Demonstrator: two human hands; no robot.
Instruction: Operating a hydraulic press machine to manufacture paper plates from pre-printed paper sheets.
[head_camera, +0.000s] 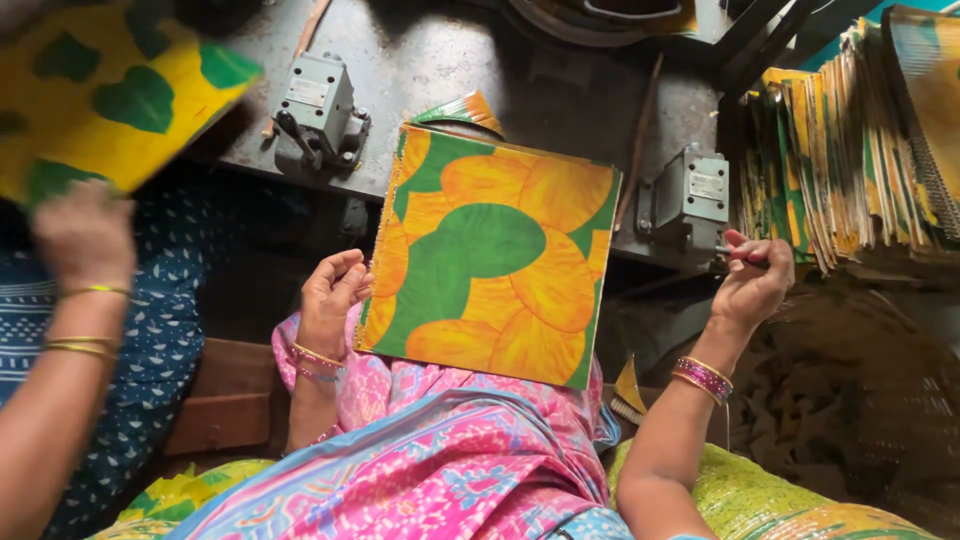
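Lap: your pink patterned cloth (440, 470) lies nearest.
Left hand (330, 295): grip curled on the notebook's left edge.
Right hand (750, 280): grip clamped on a thin lever (745, 255).
Notebook (495, 255): orange-green cover, leaning from table (450, 60) edge to lap.
Right: stacked notebooks (850, 140), well apart.

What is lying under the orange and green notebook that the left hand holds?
The orange and green notebook rests with its lower part on the pink cloth of the lap, its top edge over the grey metal bench. The left hand grips its spiral side. What lies directly beneath is covered.
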